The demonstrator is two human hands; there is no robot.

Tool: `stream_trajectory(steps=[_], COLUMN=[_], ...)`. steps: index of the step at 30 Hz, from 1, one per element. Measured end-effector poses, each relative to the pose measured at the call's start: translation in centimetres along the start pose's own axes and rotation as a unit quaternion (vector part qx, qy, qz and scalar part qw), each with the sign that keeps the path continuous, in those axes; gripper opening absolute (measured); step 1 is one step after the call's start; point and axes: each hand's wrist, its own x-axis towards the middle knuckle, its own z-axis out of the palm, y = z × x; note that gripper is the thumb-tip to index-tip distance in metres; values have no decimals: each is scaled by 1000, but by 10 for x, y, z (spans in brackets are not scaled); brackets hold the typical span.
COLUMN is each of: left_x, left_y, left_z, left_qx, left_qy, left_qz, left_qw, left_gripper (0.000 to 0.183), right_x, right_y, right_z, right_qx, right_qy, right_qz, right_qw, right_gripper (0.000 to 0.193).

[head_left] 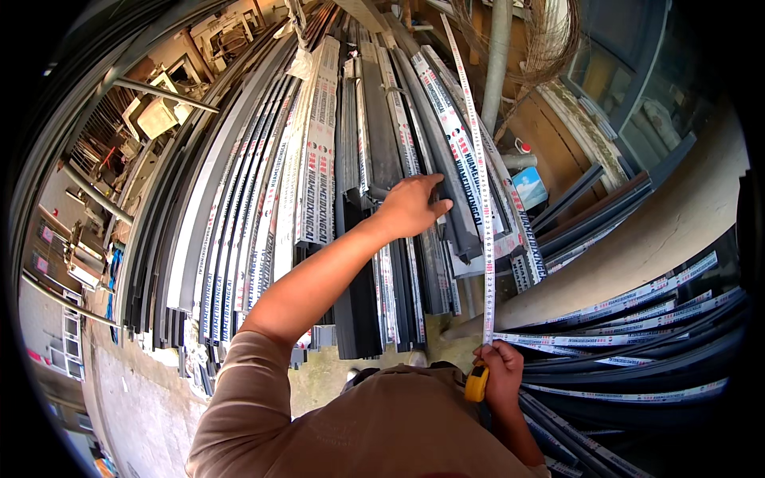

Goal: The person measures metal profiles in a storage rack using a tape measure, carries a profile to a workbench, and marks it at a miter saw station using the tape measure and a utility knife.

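A long white measuring blade [488, 271] runs forward from the yellow tape-measure case [476, 382] curled in the closed right hand [504, 370], its axis roughly along the bars. The left hand [410, 207], arm stretched forward, is half-open, thumb apart, over a long dark-grey bar [460, 219], contact unclear; white-wrapped bars [319, 159] lie to its left, dark, white-banded strips [629, 358] right of the right hand.
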Motion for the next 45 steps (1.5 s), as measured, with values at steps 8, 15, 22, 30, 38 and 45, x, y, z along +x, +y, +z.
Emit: stream_trajectory(steps=[8,15,22,30,38,45], left_x=[19,0,-17,-54,-46,-3], left_y=[26,9,10,-27,-73,-31], left_z=[36,29,40,-23,-109,-42], left_qx=[-43,-96,-53,258,288,295], left_qy=[74,68,53,87,92,37], left_qz=[171,104,161,154,-60,22], left_qw=[982,988,984,950,951,954], left_gripper=[70,62,60,47,53,60], right_x=[-2,3,6,7,3,-2], right_y=[9,-3,-14,-20,-29,-22], right_z=[3,4,-6,-2,-5,8], right_qx=[6,-90,-80,-187,-99,-33], right_qy=[102,94,104,111,51,40], right_qz=[-28,-74,-74,-148,-115,-89], right_qw=[994,989,989,965,987,995], right_gripper=[20,20,20,18,18,17])
